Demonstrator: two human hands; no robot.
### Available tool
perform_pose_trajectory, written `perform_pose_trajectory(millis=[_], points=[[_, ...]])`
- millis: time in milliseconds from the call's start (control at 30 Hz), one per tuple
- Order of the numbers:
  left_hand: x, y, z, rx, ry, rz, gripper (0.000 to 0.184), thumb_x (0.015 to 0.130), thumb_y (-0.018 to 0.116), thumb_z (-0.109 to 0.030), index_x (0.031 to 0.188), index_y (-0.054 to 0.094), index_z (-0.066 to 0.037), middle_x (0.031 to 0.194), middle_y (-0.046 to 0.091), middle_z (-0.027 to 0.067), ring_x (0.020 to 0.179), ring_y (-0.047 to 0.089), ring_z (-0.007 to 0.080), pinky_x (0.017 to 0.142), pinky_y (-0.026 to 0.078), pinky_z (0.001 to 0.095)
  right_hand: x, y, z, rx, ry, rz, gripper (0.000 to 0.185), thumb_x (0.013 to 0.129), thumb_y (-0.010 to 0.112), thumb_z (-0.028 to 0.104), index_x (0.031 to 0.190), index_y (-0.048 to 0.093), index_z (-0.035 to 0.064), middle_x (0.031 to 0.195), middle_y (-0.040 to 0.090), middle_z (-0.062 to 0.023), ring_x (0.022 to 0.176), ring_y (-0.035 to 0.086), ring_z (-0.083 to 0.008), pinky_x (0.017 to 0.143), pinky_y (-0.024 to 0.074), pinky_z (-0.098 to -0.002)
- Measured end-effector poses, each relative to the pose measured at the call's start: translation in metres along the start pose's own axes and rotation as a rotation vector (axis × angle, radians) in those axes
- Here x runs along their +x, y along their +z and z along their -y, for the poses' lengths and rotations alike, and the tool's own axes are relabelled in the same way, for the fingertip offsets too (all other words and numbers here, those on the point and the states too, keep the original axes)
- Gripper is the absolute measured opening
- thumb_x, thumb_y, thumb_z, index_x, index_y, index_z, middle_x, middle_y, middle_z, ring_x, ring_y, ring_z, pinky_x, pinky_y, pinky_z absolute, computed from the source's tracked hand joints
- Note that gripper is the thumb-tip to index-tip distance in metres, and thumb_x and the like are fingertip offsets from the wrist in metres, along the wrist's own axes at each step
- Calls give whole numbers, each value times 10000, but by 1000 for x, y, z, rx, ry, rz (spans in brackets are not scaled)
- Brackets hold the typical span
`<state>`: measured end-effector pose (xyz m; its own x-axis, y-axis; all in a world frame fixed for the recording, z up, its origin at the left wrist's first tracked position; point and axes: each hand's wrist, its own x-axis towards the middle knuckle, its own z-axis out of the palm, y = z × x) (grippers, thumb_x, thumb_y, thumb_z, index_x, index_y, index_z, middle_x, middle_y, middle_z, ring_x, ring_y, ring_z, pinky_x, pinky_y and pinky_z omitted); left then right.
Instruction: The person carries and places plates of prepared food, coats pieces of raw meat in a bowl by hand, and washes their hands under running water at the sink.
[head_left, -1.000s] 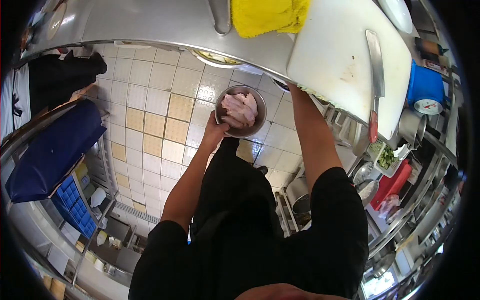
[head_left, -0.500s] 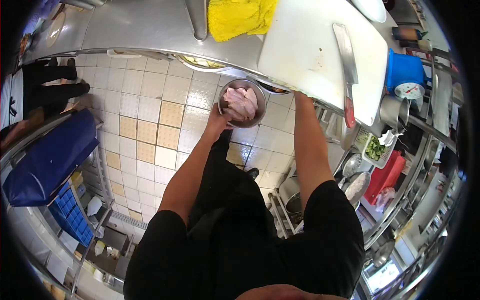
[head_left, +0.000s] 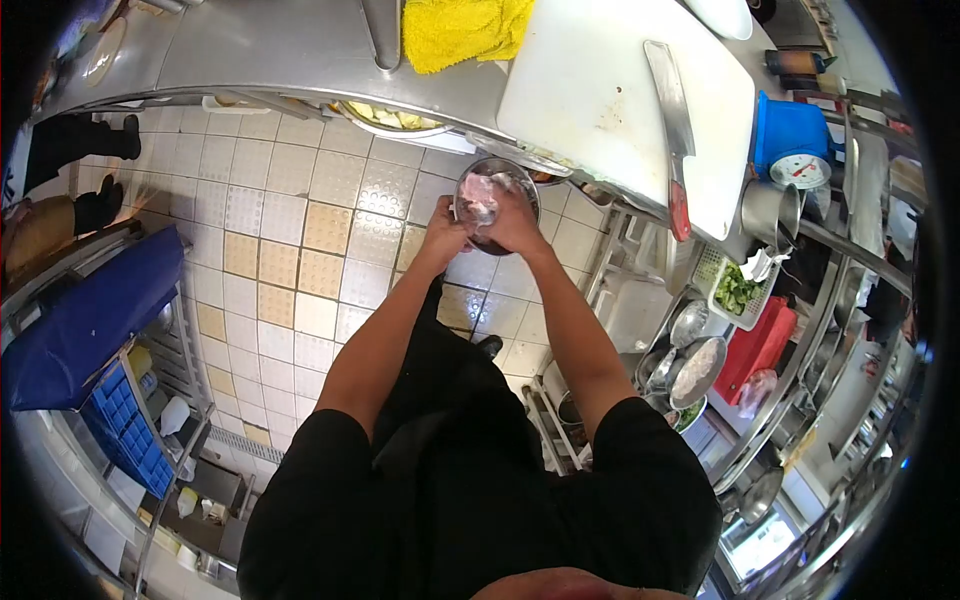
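Note:
A round metal bowl (head_left: 533, 190) is held out in front of my body, above the tiled floor and just below the counter edge. Pale pink raw meat (head_left: 478, 197) lies in it. My left hand (head_left: 447, 235) is closed on the bowl's left rim. Inside the bowl, my right hand (head_left: 515, 222) curls over the meat, its fingertips partly hidden. Beyond the bowl, a white cutting board (head_left: 590, 100) lies on the counter with a red-handled knife (head_left: 670, 120) along its right side.
A yellow cloth (head_left: 465, 32) lies left of the board on the steel counter (head_left: 270, 50). To the right are a blue scale (head_left: 790, 140), a basket of greens (head_left: 738, 290) and a red container (head_left: 755, 345). Another person's legs (head_left: 80, 145) show at far left.
My right hand has come from under the counter edge into the bowl, onto the meat. The bowl has shifted slightly right in view, still in my left hand. The person at left has moved.

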<state>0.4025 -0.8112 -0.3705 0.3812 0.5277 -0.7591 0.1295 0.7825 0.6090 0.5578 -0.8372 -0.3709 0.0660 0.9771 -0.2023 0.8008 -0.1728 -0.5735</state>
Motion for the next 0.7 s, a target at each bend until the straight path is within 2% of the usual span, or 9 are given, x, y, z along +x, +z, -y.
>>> perform_pose_trajectory(millis=[33, 133, 167, 233, 333, 367, 433, 567, 700], points=[[-2, 1, 0, -6, 3, -13, 447, 758, 535, 5, 1178, 403, -74, 1069, 567, 127, 895, 615, 247, 619, 565, 378, 0, -1, 8, 1, 45, 45, 692, 591, 764, 260, 1204, 550, 22, 1309, 438, -255, 1191, 462, -374, 1024, 378, -377], [-10, 1, 4, -28, -15, -37, 419, 758, 553, -17, 1150, 415, -74, 1055, 567, 127, 882, 609, 247, 605, 564, 385, -4, 26, -8, 117, 102, 33, 592, 606, 777, 250, 1122, 589, 30, 1177, 547, -247, 1034, 559, -354, 860, 488, -343], [-13, 0, 6, -35, -40, -35, 422, 758, 558, -23, 1152, 416, -76, 1048, 568, 124, 879, 609, 247, 601, 564, 388, 1, 30, -17, 123, 128, 131, 441, 643, 754, 224, 1013, 628, 18, 979, 640, -197, 903, 615, -334, 806, 507, -335], [-14, -3, 16, -138, -18, -5, 440, 756, 569, -36, 1165, 415, -79, 1026, 567, 117, 877, 609, 247, 594, 567, 398, 11, 9, -25, 139, 329, 247, 513, 647, 717, 198, 1113, 601, 18, 1073, 589, -254, 1034, 566, -351, 900, 457, -357], [-1, 1, 21, -93, 1, -58, 494, 752, 583, -14, 1206, 399, -82, 942, 583, 96, 747, 617, 199, 496, 543, 331, -1, 11, -13, 225, 178, -95, 407, 693, 672, 200, 1059, 632, 25, 1053, 609, -238, 1027, 575, -356, 926, 438, -390], [1, -1, 22, -99, 9, -58, 484, 756, 572, -7, 1203, 403, -83, 944, 582, 96, 743, 617, 196, 495, 543, 330, -5, 13, -5, 148, -11, -183, 369, 700, 673, 212, 1017, 645, 26, 1035, 622, -223, 997, 587, -353, 915, 442, -399], [8, -7, 21, -106, 27, -55, 466, 762, 551, 8, 1197, 411, -86, 947, 581, 95, 735, 616, 189, 492, 542, 327, -9, -5, 10, 180, -89, 39, 331, 731, 666, 212, 1010, 651, 34, 1055, 632, -196, 1007, 587, -348, 936, 426, -416], [19, -39, 33, -214, 80, -47, 437, 770, 542, 7, 1173, 424, -112, 957, 583, 84, 741, 617, 177, 501, 546, 322, 52, -46, -7, 126, 415, 55, 377, 779, 618, 257, 1105, 618, 68, 1133, 607, -193, 1103, 539, -339, 968, 408, -418], [25, -63, 35, -180, 121, -22, 450, 756, 566, -14, 1174, 434, -115, 970, 580, 79, 775, 614, 189, 537, 559, 353, 131, 1, -65, -175, 347, 6, 330, 770, 608, 235, 1047, 621, 57, 1092, 609, -193, 1068, 540, -347, 953, 409, -427]])
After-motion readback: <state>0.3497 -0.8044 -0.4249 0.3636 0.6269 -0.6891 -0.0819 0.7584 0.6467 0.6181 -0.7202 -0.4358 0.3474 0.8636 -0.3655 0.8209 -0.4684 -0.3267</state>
